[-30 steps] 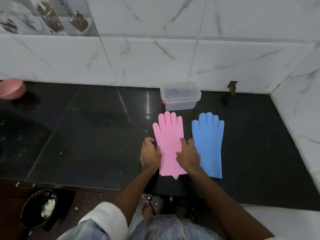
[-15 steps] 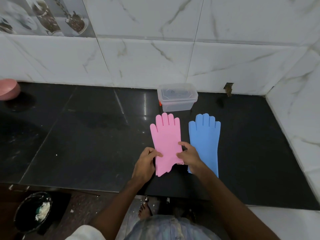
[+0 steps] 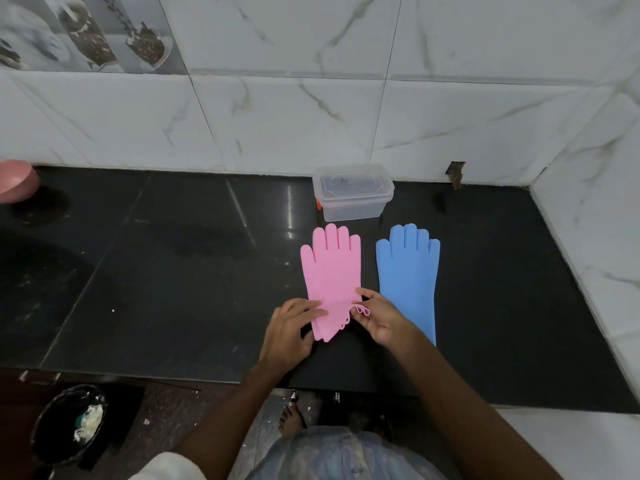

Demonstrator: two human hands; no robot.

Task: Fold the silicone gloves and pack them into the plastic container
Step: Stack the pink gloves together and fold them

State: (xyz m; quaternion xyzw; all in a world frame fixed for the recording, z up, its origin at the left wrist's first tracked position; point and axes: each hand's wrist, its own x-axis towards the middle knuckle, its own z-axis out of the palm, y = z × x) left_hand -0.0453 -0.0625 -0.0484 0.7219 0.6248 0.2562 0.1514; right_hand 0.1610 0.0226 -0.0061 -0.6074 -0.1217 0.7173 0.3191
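Note:
A pink silicone glove point(image 3: 331, 268) lies on the black counter, fingers pointing to the wall. Its cuff end is lifted and curled up off the counter. My left hand point(image 3: 290, 332) pinches the cuff's left side and my right hand point(image 3: 379, 317) pinches its right corner. A blue silicone glove point(image 3: 408, 271) lies flat just to the right, its cuff partly hidden by my right wrist. Behind the gloves stands a clear plastic container point(image 3: 352, 194) with its lid on.
A tiled wall runs along the back and right of the black counter point(image 3: 173, 271). A pink bowl point(image 3: 15, 181) sits at the far left. Below the counter's front edge are a dark bin point(image 3: 69, 424) on the floor and my foot point(image 3: 291, 419).
The pink glove's cuff, flat on the counter a second ago, has been lifted and folded up toward the glove's fingers by both hands. The blue glove and container stayed in place.

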